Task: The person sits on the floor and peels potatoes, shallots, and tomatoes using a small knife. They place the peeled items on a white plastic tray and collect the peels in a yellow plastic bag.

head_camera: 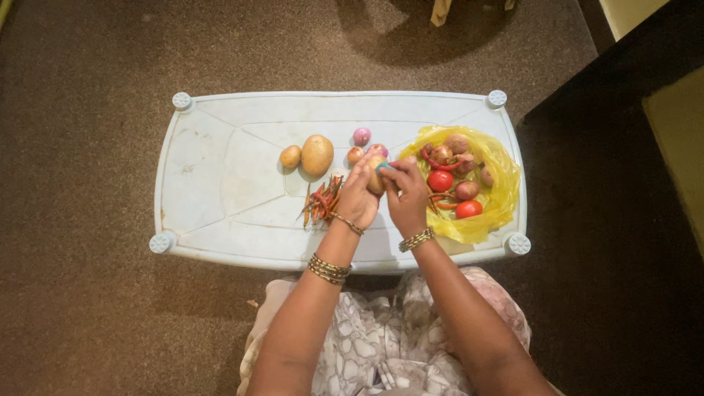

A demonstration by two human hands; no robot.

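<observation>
Pale blue plastic table on brown carpet; left hand and right hand clasp one potato beside a yellow bag of vegetables.

Table: smooth pale plastic, scuffed. Bag at right edge: glossy yellow plastic film. Floor: matt brown carpet.

A pale blue plastic table stands on a brown carpet. Left of the hands lie two potatoes and a heap of red chillies; beyond them sit small onions. Just right of the hands lies a yellow plastic bag of tomatoes and onions.
</observation>
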